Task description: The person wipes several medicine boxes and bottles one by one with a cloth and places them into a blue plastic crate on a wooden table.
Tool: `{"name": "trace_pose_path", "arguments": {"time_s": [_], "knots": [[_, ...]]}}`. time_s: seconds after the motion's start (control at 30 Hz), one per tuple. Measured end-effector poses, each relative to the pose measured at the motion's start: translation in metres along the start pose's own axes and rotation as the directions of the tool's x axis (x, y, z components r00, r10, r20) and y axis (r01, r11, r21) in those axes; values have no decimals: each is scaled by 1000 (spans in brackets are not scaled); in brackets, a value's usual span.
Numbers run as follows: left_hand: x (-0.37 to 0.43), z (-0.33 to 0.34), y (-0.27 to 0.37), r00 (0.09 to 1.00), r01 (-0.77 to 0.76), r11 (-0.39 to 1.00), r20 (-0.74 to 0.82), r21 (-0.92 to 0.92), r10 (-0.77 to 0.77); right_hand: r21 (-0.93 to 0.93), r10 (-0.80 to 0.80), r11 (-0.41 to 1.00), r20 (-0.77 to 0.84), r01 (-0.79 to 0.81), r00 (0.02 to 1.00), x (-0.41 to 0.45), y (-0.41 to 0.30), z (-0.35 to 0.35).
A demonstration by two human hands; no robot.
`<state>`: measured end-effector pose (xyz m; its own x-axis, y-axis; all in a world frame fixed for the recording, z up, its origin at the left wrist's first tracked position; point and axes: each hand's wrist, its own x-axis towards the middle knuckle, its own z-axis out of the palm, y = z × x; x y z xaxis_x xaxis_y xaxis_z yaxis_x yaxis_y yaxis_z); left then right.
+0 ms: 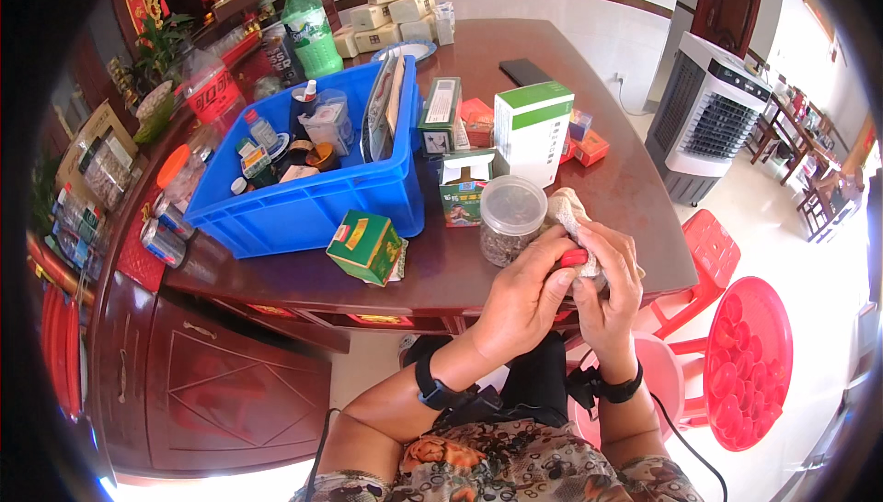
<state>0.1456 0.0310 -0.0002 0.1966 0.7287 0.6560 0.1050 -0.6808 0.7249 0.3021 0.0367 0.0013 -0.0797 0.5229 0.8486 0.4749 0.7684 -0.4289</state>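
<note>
At the table's front edge, my left hand [528,288] grips a small item with a red cap [574,258]; its body is hidden by the fingers. Close against it, my right hand [612,271] is closed on a beige cloth [569,212], which bunches up around the item. Just left of the hands stands a clear plastic jar [512,221] with a lid and dark dried bits inside. Behind the jar is an upright white and green box [531,136]. Next to it an open green carton [463,192] shows its raised flap.
A blue plastic crate [303,209] full of bottles and packets takes up the left. A green box [367,248] lies before it, and soda bottles [312,29] rise behind. Right of the table are a red stool [712,243] and a red tray of cups [772,323].
</note>
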Motion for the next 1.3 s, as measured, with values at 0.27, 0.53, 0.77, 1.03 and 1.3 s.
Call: {"name": "trace_pose_path", "arguments": {"time_s": [0.27,0.53,0.77,1.03,1.3], "knots": [[-1,2,-3,999,43,999,4,5,-43,-4,-6,1000,-23,6,1000,-3,5,2],[-3,3,-2,999,25,1000,-22,17,-24,-18,-18,1000,-41,17,999,-3,3,3],[-2,1,4,993,100,985,-52,-140,-109,-78,-27,996,46,31,999,-1,-3,-1],[-1,5,1,996,24,999,-79,-24,-26,-130,29,991,27,-26,999,0,-7,8],[-7,6,-3,998,53,999,-28,-12,-54,-104,32,994,-2,-32,999,-5,-2,9]]}}
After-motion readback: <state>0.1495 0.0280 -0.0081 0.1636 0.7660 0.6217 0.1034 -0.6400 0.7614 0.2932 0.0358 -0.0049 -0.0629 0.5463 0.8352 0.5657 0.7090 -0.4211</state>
